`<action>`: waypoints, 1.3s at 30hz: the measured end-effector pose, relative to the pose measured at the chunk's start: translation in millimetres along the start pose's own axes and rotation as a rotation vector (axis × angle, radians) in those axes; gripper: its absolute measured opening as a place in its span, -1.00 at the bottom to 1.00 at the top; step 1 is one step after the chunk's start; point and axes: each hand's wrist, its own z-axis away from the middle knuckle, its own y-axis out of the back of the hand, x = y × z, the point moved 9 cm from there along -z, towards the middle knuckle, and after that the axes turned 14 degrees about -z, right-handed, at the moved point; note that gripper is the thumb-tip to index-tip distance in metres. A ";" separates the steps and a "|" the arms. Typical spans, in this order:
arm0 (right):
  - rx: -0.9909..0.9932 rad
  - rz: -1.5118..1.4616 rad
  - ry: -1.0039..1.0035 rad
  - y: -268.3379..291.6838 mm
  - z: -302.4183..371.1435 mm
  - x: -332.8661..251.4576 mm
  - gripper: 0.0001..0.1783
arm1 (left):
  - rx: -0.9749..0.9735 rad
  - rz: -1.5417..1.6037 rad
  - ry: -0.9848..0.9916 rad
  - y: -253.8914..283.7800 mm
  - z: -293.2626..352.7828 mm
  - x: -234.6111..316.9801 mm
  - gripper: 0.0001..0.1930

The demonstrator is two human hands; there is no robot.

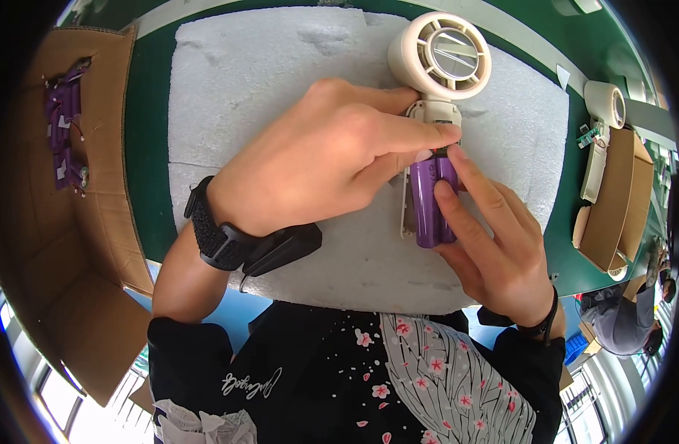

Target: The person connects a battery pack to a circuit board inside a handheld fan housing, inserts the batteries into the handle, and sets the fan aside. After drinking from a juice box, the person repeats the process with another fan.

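The left hand (332, 159) is curled shut, its fingertips pinched on the neck of a cream plastic handheld fan with a round grilled head (441, 66), just where the handle begins. A black wrist strap (215, 235) is worn on that arm. The right hand (495, 237) is closed around the lower handle, with its thumb and forefinger pressed on a pair of purple cylindrical battery cells (430, 200) seated side by side in the opened handle. The fan is laid flat, head pointing away from the person, on a white foam sheet (280, 81) by which most of the green worktop (148, 148) is covered.

To the left, an open brown cardboard box (65, 244) is seen beside the foam, and several more purple battery packs with wires (65, 126) are lying in it. To the right, a second cream fan (602, 133) is rested against a smaller brown cardboard box (624, 200) at the worktop's edge. At the far right rim, another person in grey clothing (624, 322) is partly visible.
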 end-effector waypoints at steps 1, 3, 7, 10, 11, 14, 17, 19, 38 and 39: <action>0.000 -0.001 -0.001 -0.6 0.1 -0.1 -0.28 | -0.001 0.001 0.001 -0.2 -0.3 -0.6 -0.66; 0.006 0.018 0.003 -2.3 0.7 -0.1 -0.27 | 0.028 -0.013 -0.027 1.7 -0.2 0.5 -0.66; 0.002 0.012 -0.020 -2.6 -0.1 0.4 -0.27 | 0.041 -0.008 -0.043 2.6 0.1 2.1 -0.65; 0.001 -0.001 -0.033 -3.6 -0.6 1.9 -0.27 | 0.045 -0.005 -0.044 1.7 0.5 0.8 -0.65; 0.004 -0.008 -0.036 -4.1 -0.8 2.6 -0.26 | 0.048 -0.008 -0.044 1.2 0.8 -0.2 -0.65; 0.013 -0.020 -0.050 -1.3 -3.4 0.8 -0.28 | 0.051 -0.003 -0.038 2.5 -0.7 -2.0 -0.64; 0.021 -0.043 -0.084 -1.4 -3.0 3.8 -0.31 | 0.041 0.021 -0.021 -1.9 -0.6 -5.6 -0.63; 0.065 -0.064 -0.056 1.0 -2.1 3.4 -0.36 | 0.063 0.051 -0.017 1.2 -0.7 -6.1 -0.60; 0.123 -0.126 -0.023 4.3 -2.8 9.1 -0.63 | 0.037 0.163 0.045 -4.0 -1.5 -14.0 -0.44; 0.117 -0.144 -0.034 3.0 -1.6 10.7 -0.60 | 0.037 0.159 0.048 -3.6 -1.1 -13.9 -0.44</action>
